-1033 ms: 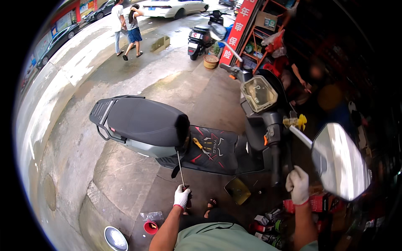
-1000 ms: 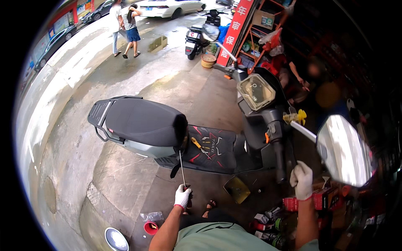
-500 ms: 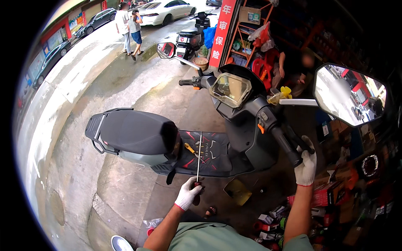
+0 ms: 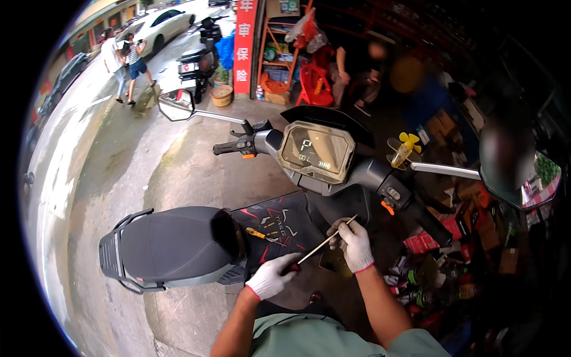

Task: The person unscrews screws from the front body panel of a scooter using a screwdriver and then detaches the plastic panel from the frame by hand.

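An electric scooter stands across in front of me, with its black seat (image 4: 178,244) to the left and its display (image 4: 317,152) lit. My left hand (image 4: 272,278), in a white knit glove, is closed round the dark red handle of a long screwdriver (image 4: 321,245). The slim shaft slants up to the right. Close to its tip, my gloved right hand (image 4: 355,249) has its fingers closed on the shaft. On the black footboard mat (image 4: 291,238) lies a tool with a yellow handle (image 4: 256,232). The right handlebar grip (image 4: 437,229) has no hand on it.
Mirrors stick out on both sides, the left mirror (image 4: 176,106) and the right mirror (image 4: 547,178). Boxes and bottles (image 4: 422,279) clutter the floor at right. A person sits by a red chair (image 4: 314,84) at the back. Two people walk on the street beside a white car (image 4: 157,27).
My right hand has left the right handlebar grip and now holds the screwdriver's shaft. The screwdriver has tilted from upright toward the right. The view has shifted, and the display now shows lit.
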### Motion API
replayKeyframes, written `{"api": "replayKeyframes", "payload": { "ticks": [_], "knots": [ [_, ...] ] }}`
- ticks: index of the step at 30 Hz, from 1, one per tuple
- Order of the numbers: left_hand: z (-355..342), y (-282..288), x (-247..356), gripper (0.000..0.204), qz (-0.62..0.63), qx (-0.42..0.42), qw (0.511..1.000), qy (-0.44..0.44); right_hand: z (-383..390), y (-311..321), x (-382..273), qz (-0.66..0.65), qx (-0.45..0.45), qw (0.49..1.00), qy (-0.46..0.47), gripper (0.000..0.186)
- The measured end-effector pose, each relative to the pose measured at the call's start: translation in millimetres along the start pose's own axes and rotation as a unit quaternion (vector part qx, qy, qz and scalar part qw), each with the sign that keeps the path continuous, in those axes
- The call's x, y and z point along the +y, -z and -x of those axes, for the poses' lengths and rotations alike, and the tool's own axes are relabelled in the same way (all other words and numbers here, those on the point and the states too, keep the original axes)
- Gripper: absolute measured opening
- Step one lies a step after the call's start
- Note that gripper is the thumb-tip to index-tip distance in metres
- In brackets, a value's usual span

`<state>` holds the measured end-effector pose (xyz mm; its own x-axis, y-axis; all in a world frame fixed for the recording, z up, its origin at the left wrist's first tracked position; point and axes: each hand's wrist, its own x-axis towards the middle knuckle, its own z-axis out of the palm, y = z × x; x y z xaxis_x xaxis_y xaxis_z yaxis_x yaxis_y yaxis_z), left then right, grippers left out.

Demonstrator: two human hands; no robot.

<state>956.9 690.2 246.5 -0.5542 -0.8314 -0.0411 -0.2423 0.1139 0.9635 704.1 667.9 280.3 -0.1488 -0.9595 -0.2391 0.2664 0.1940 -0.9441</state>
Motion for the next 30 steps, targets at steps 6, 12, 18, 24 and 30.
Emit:
{"api": "replayKeyframes", "payload": {
  "ticks": [6, 12, 18, 24, 30],
  "knots": [
    [7, 78, -23, 0.051, 0.024, -0.008, 0.994, 0.109, -25, -23, 7, -0.058, 0.126, 0.990, 0.029, 0.020],
    [5, 79, -14, 0.038, 0.081, 0.050, 0.992, 0.079, -48, -25, 8, -0.074, 0.166, 0.983, 0.015, 0.023],
    [1, 78, -14, 0.032, 0.113, 0.084, 0.986, 0.089, -53, -32, 5, -0.086, 0.172, 0.981, 0.011, 0.022],
    [-4, 80, 5, 0.043, -0.040, 0.162, 0.986, -0.027, -57, -25, 10, -0.145, 0.137, 0.980, 0.026, 0.020],
    [-21, 96, 40, 0.049, -0.181, 0.208, 0.953, -0.123, -60, -23, 5, -0.230, 0.104, 0.967, 0.026, 0.016]
  ]
}}
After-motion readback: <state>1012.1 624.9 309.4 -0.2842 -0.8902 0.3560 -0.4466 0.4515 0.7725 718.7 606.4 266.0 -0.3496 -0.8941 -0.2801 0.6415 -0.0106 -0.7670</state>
